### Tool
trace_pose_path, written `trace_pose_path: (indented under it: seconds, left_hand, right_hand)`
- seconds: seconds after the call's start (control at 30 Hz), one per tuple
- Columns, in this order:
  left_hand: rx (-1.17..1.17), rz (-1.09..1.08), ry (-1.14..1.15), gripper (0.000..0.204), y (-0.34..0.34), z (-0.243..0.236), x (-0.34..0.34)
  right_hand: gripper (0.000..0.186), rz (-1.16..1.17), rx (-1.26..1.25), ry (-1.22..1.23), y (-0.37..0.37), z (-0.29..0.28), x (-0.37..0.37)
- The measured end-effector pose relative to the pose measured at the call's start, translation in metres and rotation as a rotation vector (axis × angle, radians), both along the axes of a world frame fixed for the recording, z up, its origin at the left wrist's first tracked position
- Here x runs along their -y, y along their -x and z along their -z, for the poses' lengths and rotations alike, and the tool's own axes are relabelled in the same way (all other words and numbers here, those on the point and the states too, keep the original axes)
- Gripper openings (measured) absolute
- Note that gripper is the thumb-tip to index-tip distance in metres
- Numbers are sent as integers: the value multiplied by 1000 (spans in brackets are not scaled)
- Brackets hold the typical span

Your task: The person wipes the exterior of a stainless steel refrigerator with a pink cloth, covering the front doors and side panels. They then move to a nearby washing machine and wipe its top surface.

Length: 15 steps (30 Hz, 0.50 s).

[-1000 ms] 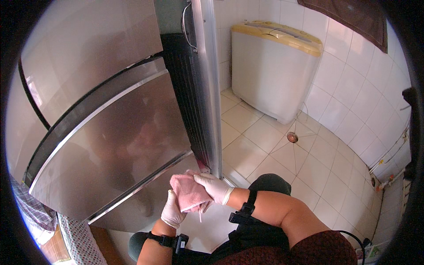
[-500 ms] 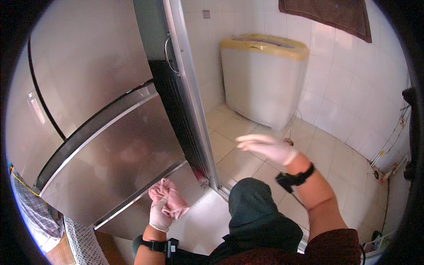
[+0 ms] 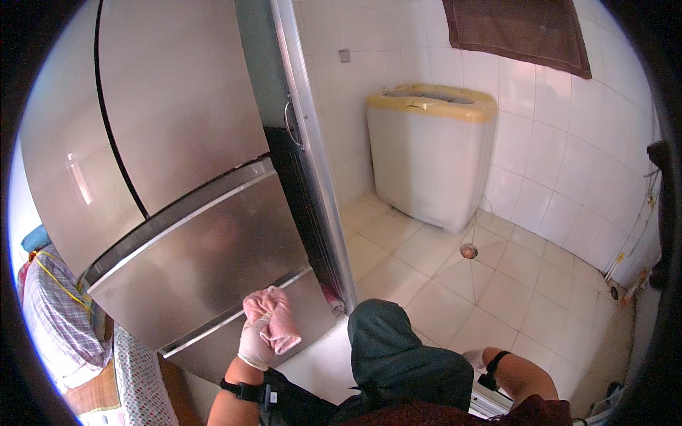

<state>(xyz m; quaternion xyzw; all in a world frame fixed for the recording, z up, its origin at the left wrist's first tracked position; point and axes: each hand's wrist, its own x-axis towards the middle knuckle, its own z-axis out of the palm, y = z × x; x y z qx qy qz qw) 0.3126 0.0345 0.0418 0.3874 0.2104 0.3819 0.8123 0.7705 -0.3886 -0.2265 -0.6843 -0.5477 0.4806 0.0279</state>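
My left hand [image 3: 254, 348], in a pale thin glove, is closed round a folded pink cloth [image 3: 278, 323]. The cloth is held in front of the lower drawers of a shiny brownish-grey refrigerator [image 3: 213, 245], overlapping the silver strip between them; whether it touches the surface I cannot tell. Beside my dark-clothed knee [image 3: 387, 348] is my right hand [image 3: 474, 357], also gloved. Its fingers are hidden behind the knee. Each wrist wears a black strap.
A metal door frame [image 3: 312, 142] stands right of the refrigerator. Beyond it are a white washing machine with a yellow top [image 3: 433, 156], a tiled floor [image 3: 440, 305] with a round drain [image 3: 469, 250], and a hanging brown cloth [image 3: 518, 32]. Plaid fabric [image 3: 60, 312] lies at the left.
My right hand has dropped from its raised place over the tiles to beside my knee. My left hand keeps hold of the pink cloth. The view has shifted, showing more of the refrigerator.
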Motion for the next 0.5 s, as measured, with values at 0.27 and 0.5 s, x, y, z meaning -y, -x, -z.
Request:
trace_pose_path:
  seconds: [0.27,0.5]
  left_hand:
    - [-40,-67,-48,53,19,1,24]
    - [15,-20,104,54,20,10,5]
  right_hand:
    - [55,255,174,78,47,3,4]
    - [54,362,219,86,76,-7,-37]
